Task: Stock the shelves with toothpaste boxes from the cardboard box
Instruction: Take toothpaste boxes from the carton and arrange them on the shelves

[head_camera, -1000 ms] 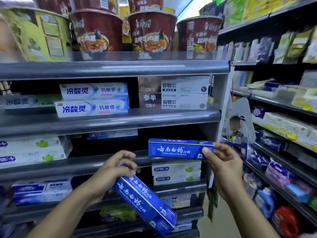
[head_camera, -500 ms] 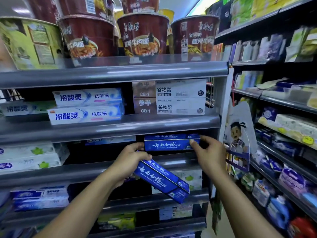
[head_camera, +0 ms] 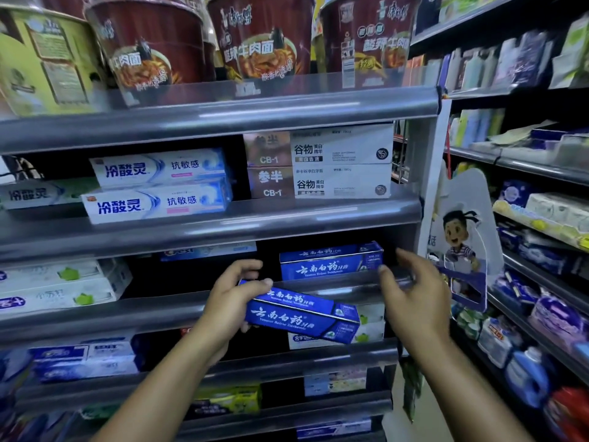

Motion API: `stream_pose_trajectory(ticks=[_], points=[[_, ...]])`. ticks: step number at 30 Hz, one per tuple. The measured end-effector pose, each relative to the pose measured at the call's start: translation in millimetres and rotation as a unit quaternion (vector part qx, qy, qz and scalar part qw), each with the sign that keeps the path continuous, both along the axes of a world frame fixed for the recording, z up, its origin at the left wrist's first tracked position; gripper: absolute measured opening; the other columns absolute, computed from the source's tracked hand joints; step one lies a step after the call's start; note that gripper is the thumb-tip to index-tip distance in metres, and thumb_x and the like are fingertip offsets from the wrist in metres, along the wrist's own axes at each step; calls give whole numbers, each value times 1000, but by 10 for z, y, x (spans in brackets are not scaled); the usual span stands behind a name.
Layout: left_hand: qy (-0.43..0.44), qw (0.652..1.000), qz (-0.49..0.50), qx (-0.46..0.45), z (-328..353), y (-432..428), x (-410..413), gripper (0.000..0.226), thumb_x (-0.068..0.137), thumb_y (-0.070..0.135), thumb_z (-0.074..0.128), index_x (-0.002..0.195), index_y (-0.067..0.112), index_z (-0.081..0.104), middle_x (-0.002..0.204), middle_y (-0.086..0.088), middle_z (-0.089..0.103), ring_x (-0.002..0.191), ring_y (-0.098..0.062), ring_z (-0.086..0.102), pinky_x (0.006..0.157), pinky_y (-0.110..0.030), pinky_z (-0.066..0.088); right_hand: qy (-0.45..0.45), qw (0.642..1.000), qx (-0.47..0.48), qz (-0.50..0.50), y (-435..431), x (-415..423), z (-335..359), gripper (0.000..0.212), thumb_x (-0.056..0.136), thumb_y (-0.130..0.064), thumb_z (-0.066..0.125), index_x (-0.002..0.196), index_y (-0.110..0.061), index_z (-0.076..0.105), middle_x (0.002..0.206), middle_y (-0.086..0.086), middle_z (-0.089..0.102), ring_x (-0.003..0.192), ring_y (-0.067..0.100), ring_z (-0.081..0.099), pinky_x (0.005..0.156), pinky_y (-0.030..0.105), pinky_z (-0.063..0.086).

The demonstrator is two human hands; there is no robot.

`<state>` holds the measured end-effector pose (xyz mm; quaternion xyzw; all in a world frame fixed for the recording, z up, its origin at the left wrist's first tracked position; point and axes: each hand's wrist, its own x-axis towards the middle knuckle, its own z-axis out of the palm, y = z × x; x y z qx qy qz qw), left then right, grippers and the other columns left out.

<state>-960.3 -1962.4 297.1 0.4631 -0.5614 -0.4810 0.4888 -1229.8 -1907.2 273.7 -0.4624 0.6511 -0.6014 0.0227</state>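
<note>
Now the left hand (head_camera: 229,301) is gripping a blue box (head_camera: 302,317) by its left end, with the thumb lying on top and the fingers curling underneath. This toothpaste box is hanging in the air in front of the shelves, tilting down to the right and showing white script on its long face.

Just above it, a second box (head_camera: 331,261) of the same blue is lying lengthwise on the shelf (head_camera: 95,320), behind the clear rail and near the right end. The right hand (head_camera: 414,298) is hovering at that box's right end, fingers loosely spread and holding nothing. Its thumb tip is sitting at the box's corner, but I cannot tell whether it is touching.

White boxes (head_camera: 63,282) are stacking up at the left of the same shelf. Noodle cups (head_camera: 264,36) are standing on the top shelf, and a cartoon card (head_camera: 459,240) is hanging beside the right post.
</note>
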Motion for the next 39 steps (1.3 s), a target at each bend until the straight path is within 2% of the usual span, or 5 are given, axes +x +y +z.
stream_pose_trajectory(ticks=[9, 18, 25, 30, 39], points=[[148, 989, 3, -22, 19, 113, -110, 38, 73, 33, 79, 95, 24, 50, 85, 2, 61, 55, -13, 59, 35, -22, 33, -328, 904, -2, 272, 317, 161, -81, 49, 71, -49, 76, 114, -26, 76, 108, -1, 77, 85, 33, 76, 64, 36, 61], [190, 981, 12, -43, 69, 121, -354, 19, 85, 20, 78, 97, 16, 64, 97, -1, 76, 86, -19, 75, 66, -29, 60, -278, 931, -105, 212, 107, 46, -21, 42, 69, -29, 87, 108, -18, 76, 90, 5, 80, 87, 21, 77, 79, 28, 61], [-183, 949, 170, -195, 14, -67, -361, 41, 87, 30, 79, 126, 26, 70, 108, 16, 70, 103, -7, 66, 90, -31, 51, -189, 970, -52, 145, -286, -96, 34, 38, 87, -19, 80, 124, -19, 73, 86, -15, 78, 81, 2, 73, 79, 26, 62], [-236, 930, 191, -206, 182, -204, -498, 15, 90, 39, 73, 87, 24, 72, 81, 13, 72, 84, -21, 71, 73, -35, 54, -109, 993, -18, 51, -479, -80, 158, 52, 91, -39, 74, 135, -15, 64, 129, -2, 70, 118, 20, 66, 104, 35, 50], [-270, 939, 168, -130, 138, -355, -420, 44, 75, 46, 87, 108, 18, 78, 91, 13, 76, 87, -8, 72, 84, -27, 57, -52, 996, 62, 48, -515, -144, 160, 29, 88, -35, 77, 112, -19, 77, 82, -19, 67, 83, 13, 67, 72, 27, 49]])
